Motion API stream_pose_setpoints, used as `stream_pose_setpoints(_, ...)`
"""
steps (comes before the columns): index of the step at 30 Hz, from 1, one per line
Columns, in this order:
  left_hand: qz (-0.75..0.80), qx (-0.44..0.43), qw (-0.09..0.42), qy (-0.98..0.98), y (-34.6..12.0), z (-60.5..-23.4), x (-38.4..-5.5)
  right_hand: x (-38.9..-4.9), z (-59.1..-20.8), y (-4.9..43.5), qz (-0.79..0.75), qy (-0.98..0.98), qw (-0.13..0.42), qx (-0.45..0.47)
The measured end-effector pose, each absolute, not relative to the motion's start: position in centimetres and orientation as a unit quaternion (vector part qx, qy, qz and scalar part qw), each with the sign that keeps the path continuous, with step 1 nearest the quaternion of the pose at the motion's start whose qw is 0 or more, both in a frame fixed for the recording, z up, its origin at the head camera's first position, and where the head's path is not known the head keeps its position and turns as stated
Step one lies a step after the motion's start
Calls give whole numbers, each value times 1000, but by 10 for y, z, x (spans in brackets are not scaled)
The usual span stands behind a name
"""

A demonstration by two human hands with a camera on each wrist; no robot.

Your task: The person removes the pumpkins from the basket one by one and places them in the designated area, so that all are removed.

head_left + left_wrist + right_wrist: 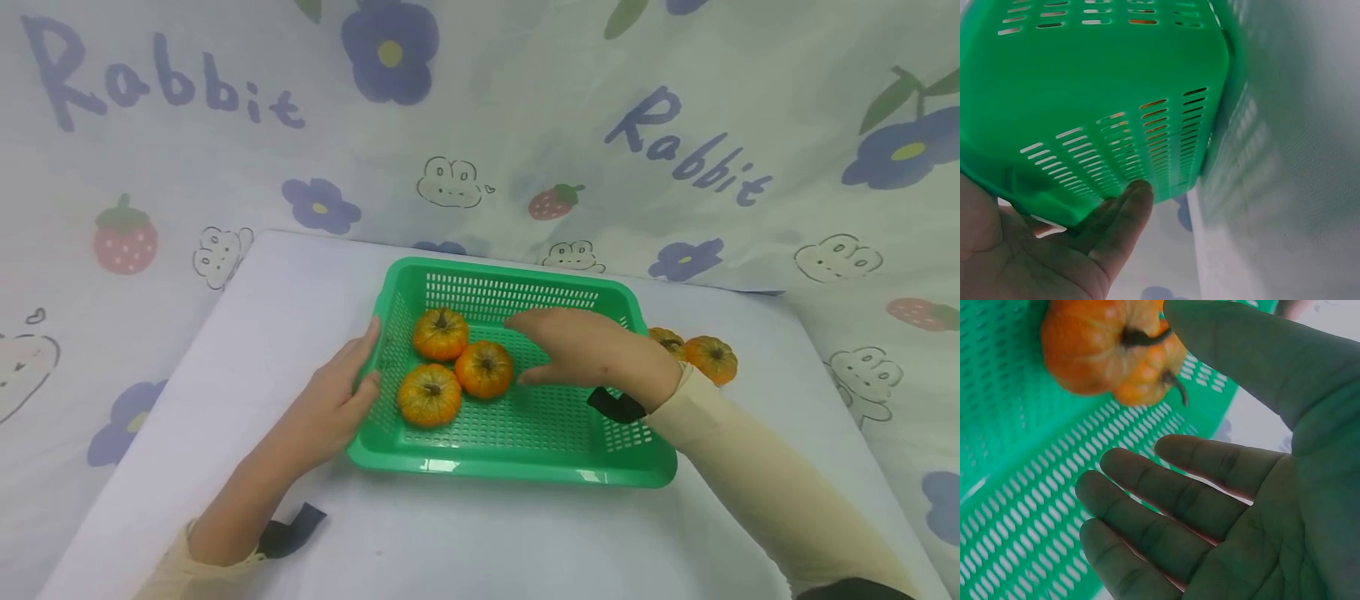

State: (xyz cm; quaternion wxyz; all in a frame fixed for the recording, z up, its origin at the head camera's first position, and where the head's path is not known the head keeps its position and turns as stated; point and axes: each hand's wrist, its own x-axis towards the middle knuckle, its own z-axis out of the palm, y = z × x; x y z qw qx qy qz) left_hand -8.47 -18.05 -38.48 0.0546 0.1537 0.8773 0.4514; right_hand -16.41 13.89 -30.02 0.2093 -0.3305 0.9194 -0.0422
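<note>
A green plastic basket (pixel 517 478) with slotted walls stands on the white table. My left hand (pixel 341 400) holds its left rim, thumb over the edge and fingers (pixel 1125 225) against the outer wall. Inside, on the left half, sit three small orange pumpkins: one at the back (pixel 441 334), one at the front (pixel 430 396) and one nearer the middle (pixel 484 369). Over the basket's right half, my right hand (pixel 577 346) is spread with nothing in it. Its fingers (pixel 1147 531) and thumb point toward the middle pumpkin, apart from it.
Two more small pumpkins, one partly hidden by the basket and right arm (pixel 666 340) and one in fuller view (pixel 712 360), lie on the table (pixel 300 292) right of the basket. A patterned cloth (pixel 495 108) with rabbits and flowers hangs behind.
</note>
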Motion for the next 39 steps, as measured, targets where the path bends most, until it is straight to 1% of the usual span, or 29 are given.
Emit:
stream_pose_setpoints(8,453,148,57,877,-180,-385,-85,-169,-322,125,-47,908,218,-355)
stream_pose_setpoints(15,449,152,55,878,-179,-384,-86,-171,-338,129,-64,908,228,-344)
stream_pose_setpoints(20,444,151,51,882,-180,-385,-86,-175,-345,130,-68,908,230,-345)
stream_pose_setpoints(28,446,147,56,881,-178,-384,-85,-181,-359,134,-97,905,247,-332)
stream_pose_setpoints(39,442,149,53,883,-179,-384,-85,-186,-364,135,-124,905,245,-326)
